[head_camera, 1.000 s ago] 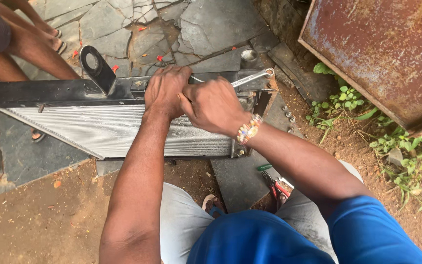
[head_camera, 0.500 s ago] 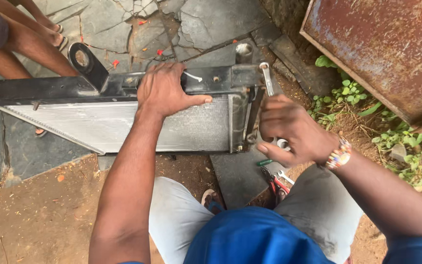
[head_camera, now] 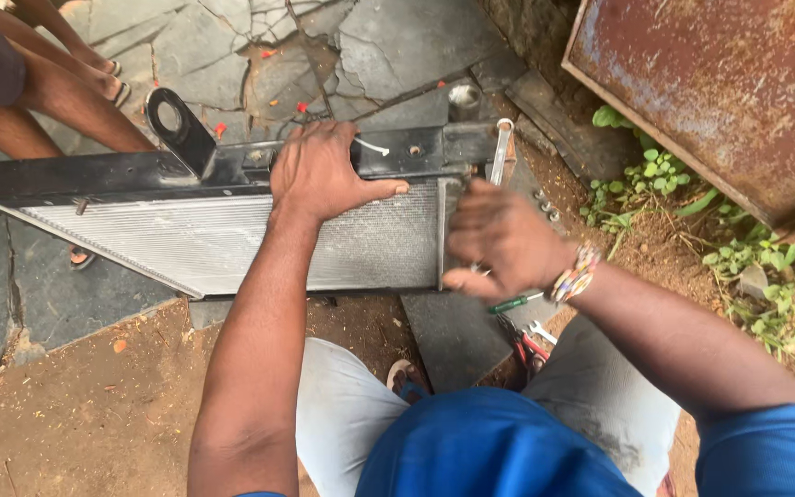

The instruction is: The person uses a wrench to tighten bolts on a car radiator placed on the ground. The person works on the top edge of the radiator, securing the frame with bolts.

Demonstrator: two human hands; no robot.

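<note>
Radiator (head_camera: 232, 235) stands on edge on stone floor (head_camera: 397, 46). Left hand (head_camera: 324, 175) lies flat, open, on its top tank. Right hand (head_camera: 499, 241) at radiator's right end, closed around spanner (head_camera: 501, 152).

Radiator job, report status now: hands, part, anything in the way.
Left hand flat on radiator top tank, steadying. Right hand at its right end, closed on a small tool, blurred. Spanner propped at that end. Another person's legs behind.
</note>
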